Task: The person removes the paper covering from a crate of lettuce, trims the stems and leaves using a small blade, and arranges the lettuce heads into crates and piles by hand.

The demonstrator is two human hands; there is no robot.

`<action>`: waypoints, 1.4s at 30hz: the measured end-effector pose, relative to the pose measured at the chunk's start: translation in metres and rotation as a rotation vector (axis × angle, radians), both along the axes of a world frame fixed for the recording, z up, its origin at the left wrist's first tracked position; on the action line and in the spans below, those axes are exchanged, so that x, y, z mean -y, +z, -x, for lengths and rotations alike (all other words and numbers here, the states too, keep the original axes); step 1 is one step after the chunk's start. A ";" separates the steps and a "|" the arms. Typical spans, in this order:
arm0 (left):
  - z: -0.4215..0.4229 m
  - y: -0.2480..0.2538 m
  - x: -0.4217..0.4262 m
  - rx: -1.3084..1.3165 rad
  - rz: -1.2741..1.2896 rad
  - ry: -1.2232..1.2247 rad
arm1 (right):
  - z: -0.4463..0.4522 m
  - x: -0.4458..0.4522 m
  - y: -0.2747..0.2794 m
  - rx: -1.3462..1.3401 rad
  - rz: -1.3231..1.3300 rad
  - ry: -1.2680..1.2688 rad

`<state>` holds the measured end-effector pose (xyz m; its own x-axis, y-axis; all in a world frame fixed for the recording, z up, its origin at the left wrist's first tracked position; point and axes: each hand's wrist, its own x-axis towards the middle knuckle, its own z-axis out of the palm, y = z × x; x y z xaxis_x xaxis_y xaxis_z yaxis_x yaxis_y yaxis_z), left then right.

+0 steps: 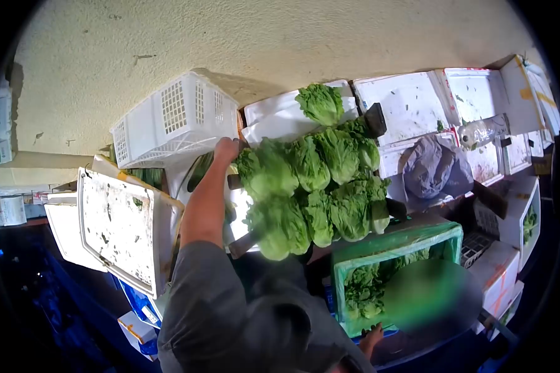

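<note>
Lettuces (314,168) in rows, the green box (399,235) right of and nearer than them, the crate (174,118) to their left — left hand (227,150) curled beside them at the crate's corner, right hand (372,337) nearer than them by the box — both grips unclear.

"How is your view lit?"

"Your lettuce heads (339,158) are brightly lit, with near-white glare just left of them. Your wall (137,62), above them, is evenly bright, with a soft shadow beside the basket (180,112). Far below-left of them, your view sinks into blue-black dimness."

"And how sharp is it?"

"Your leftmost heads look hazy. Below-right of them, a large smudge (426,295) blurs part of your green-lined box (397,240). Wide-angle distortion bends your outer view, and black rounds the corners."
</note>
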<state>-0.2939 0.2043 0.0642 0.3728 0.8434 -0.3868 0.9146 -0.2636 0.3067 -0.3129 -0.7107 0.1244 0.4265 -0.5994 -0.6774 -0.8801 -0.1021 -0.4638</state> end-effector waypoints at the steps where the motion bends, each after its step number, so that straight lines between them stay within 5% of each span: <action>1: -0.005 0.002 0.004 0.024 0.004 0.109 | 0.001 -0.002 -0.001 -0.005 -0.014 0.011; 3: -0.023 0.025 0.019 0.189 0.157 0.368 | 0.003 -0.008 -0.003 -0.020 -0.025 0.019; 6: -0.013 -0.008 0.009 0.525 0.402 0.537 | -0.002 -0.020 0.003 -0.041 -0.037 0.027; 7: -0.008 -0.008 0.004 0.243 0.244 0.162 | -0.001 -0.018 0.001 -0.038 -0.055 0.038; 10: -0.020 0.028 0.029 0.443 0.359 0.487 | -0.005 -0.017 -0.008 -0.047 -0.052 0.059; 11: 0.011 -0.040 -0.010 0.409 0.343 0.275 | -0.005 -0.019 -0.004 -0.058 -0.033 0.051; 14: 0.020 0.005 0.014 0.756 0.495 0.436 | -0.008 -0.017 -0.010 -0.020 -0.089 0.028; 15: 0.026 0.014 0.001 0.298 0.145 -0.254 | -0.015 -0.029 0.004 -0.041 -0.098 0.023; 16: 0.065 -0.044 -0.045 0.347 0.132 -0.410 | 0.005 -0.009 -0.016 0.006 -0.068 0.020; 17: 0.035 0.005 -0.013 0.697 0.440 0.404 | -0.001 -0.016 -0.018 0.070 -0.130 -0.048; 20: 0.027 0.077 -0.015 0.349 0.135 -0.156 | -0.005 -0.037 -0.007 0.083 -0.166 -0.036; 21: 0.005 0.120 0.025 0.369 0.014 -0.123 | -0.003 -0.043 -0.003 0.077 -0.195 -0.031; 23: -0.041 0.182 0.109 0.595 0.078 0.044 | -0.004 -0.050 0.001 0.045 -0.253 -0.029; 26: -0.095 0.246 0.251 0.743 0.268 -0.028 | 0.005 -0.050 -0.003 0.021 -0.242 0.073; 29: -0.121 0.238 0.377 0.469 0.499 -0.382 | 0.018 -0.037 -0.001 0.066 -0.257 0.056; 32: -0.128 0.186 0.499 0.212 1.184 -0.580 | 0.042 -0.017 0.011 0.071 -0.240 0.012; 33: -0.117 0.135 0.529 0.147 1.355 -0.581 | 0.055 -0.008 0.007 0.074 -0.250 -0.023; 36: -0.134 0.066 0.630 0.049 1.368 -0.620 | 0.096 0.012 0.010 0.150 -0.208 -0.097; 40: -0.189 -0.024 0.712 0.252 0.783 -0.601 | 0.156 0.035 0.013 0.074 -0.187 -0.262; 42: -0.208 -0.104 0.732 0.441 0.550 -0.398 | 0.186 0.041 0.017 0.034 -0.184 -0.310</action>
